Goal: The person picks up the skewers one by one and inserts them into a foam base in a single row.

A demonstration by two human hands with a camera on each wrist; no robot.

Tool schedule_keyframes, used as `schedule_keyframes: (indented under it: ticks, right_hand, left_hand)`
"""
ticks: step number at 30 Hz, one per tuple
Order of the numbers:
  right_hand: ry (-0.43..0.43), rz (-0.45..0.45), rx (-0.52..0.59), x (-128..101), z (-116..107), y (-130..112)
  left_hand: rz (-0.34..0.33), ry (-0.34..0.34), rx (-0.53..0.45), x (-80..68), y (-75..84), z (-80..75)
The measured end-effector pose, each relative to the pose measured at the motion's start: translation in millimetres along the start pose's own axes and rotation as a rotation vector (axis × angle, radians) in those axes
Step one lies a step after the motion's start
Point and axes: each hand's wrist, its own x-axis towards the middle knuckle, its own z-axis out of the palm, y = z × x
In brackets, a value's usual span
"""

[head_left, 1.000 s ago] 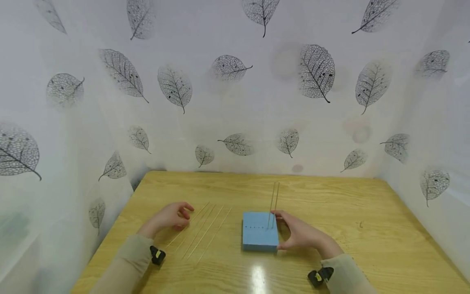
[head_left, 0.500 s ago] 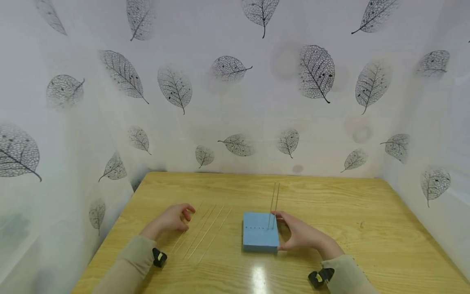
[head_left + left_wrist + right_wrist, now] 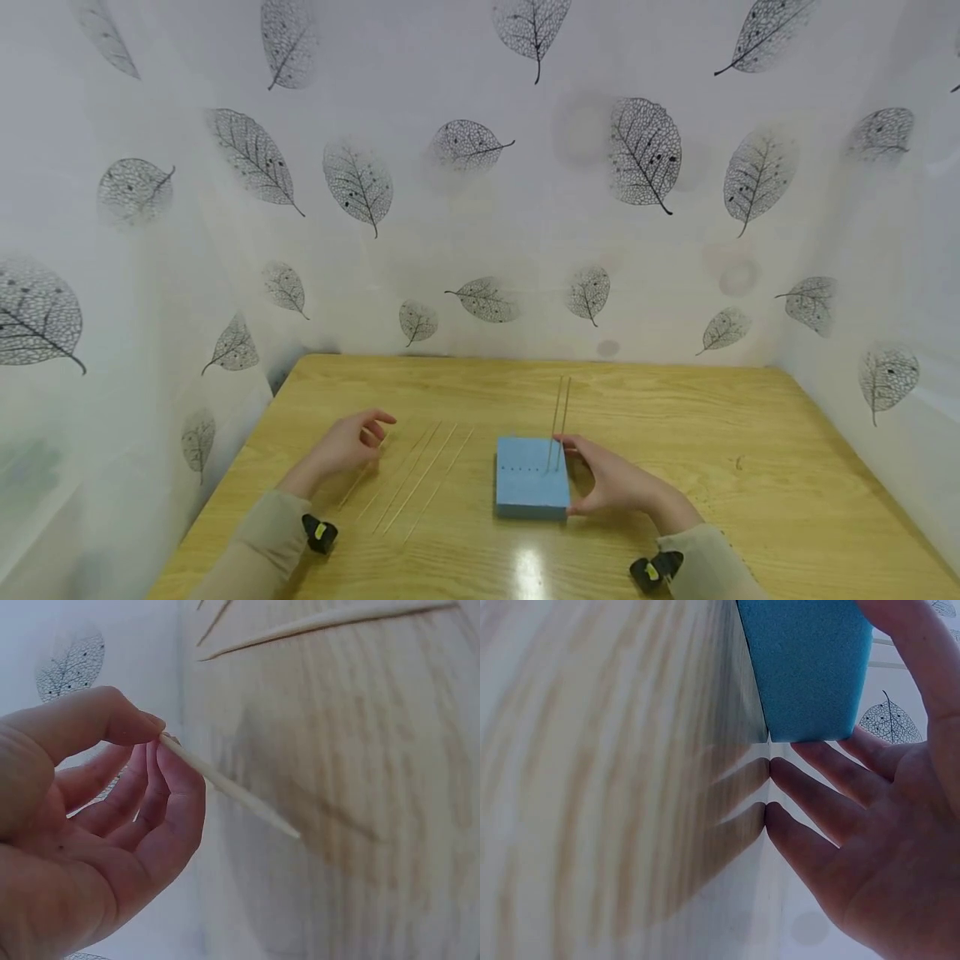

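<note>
Stick is pinched by the left hand near the left edge of the table. Midway between side edges, the blue block is gripped by the right hand; two upright sticks are held in it, loose sticks laid leftward.

A light yellow-brown, wood-grained table with a glossy top bore a square, blue foam block, lying flat. Several thin, straight, pale wooden sticks lay slanted, roughly side by side and apart, to its left.
</note>
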Motion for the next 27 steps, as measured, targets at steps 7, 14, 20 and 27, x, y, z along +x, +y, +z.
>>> schedule_keyframes:
  ticks: [7, 14, 20, 27]
  right_hand:
    - [-0.011, 0.003, 0.009, 0.6, -0.5, 0.3]
    - [-0.017, -0.012, 0.013, 0.4, -0.8, 1.9]
    - [-0.011, 0.004, 0.022, 0.0, -1.0, 0.5]
    - [-0.019, -0.003, 0.019, 0.8, -0.4, 1.0]
  left_hand:
    - [0.063, 0.018, -0.100, 1.4, 11.6, -6.0]
    - [0.137, -0.001, -0.235, 1.3, 38.0, 1.1]
    - [0.185, 0.038, -0.357, 7.5, 60.1, 13.5]
    - [0.284, 0.090, -0.438, 11.2, 80.0, 25.7]
